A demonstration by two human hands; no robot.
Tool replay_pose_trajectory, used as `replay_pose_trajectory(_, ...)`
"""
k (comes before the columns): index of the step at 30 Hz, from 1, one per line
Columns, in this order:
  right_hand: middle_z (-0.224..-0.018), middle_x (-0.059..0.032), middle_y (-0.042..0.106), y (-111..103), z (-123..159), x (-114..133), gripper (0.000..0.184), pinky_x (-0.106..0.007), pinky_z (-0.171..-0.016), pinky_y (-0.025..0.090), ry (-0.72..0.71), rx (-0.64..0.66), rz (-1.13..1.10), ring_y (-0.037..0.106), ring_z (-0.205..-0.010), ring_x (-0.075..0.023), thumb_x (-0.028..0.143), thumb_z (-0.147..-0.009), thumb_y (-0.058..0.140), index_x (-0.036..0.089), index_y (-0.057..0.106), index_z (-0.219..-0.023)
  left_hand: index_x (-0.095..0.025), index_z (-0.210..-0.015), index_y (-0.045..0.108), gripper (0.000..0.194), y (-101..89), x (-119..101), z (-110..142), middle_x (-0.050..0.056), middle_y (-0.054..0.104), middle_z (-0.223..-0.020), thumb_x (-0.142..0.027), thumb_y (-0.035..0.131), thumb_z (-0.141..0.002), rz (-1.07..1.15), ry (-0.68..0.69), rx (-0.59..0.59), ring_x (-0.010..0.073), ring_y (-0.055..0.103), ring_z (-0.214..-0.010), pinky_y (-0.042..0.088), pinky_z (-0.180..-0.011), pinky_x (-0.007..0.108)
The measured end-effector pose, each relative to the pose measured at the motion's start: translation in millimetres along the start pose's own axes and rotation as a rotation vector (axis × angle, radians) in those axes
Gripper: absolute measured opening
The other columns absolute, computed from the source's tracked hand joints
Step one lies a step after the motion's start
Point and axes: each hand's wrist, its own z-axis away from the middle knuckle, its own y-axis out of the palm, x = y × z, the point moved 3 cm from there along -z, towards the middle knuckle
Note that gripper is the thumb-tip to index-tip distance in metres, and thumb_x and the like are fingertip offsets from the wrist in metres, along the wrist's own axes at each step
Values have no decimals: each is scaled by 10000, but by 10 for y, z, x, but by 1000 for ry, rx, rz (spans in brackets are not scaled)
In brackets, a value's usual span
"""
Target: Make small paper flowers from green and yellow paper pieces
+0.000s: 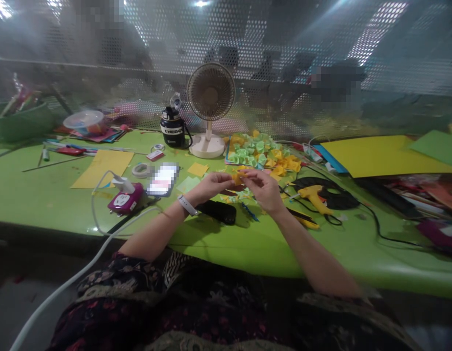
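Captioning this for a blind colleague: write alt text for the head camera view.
The left hand and right hand pinch a small yellow paper piece over a green table. Beyond lie a heap of folded green and yellow paper, a yellow hot glue gun and a desk fan.

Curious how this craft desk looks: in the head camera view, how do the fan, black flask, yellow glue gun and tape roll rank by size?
1. Desk fan, clearly largest.
2. Black flask and yellow glue gun: they look alike, too close to rank.
3. Tape roll, smallest.
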Motion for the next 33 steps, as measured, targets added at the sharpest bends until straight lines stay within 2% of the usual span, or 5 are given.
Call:
replay_pose_trajectory(3,-880,-56,746,-5,-2,-33,389,-362,-757,583,24,-10,-2,703,-776,-202,586,-794,715,206,690,-874,-115,-1001,726,391,15,-27,25,139,761,-1017,-405,803,-750,27,8,21,275,717,-1036,575,-878,410)
replay_pose_trajectory(5,-817,-45,739,-7,-1,-35,373,-362,-723,582,12,-8,-8,699,-730,-200,566,-790,727,202,687,-863,-109,-980,727,409,21,-40,36,144,756,-1038,-425,810,-733,34,17,18,286,709,-1054,581,-854,400)
replay_pose_trajectory(10,-793,-43,737,1,7,-11,327,-363,-713,577,0,-13,8,701,-718,-201,517,-788,741,199,685,-836,-109,-992,732,454,25,-20,30,143,759,-1030,-479,804,-738,-72,15,3,253,707,-1055,563,-862,352)
replay_pose_trajectory(16,-778,-44,733,3,7,10,315,-363,-706,567,13,-31,24,692,-701,-195,499,-779,744,194,682,-829,-109,-1053,729,541,13,10,7,145,766,-1018,-532,796,-722,-76,19,16,246,720,-1037,572,-875,363)
replay_pose_trajectory(33,-786,-37,712,7,8,11,308,-359,-700,565,19,5,-23,674,-713,-190,498,-786,738,206,654,-838,-99,-1035,739,521,3,25,1,154,768,-1022,-525,787,-738,-68,41,16,253,729,-1025,582,-890,386)
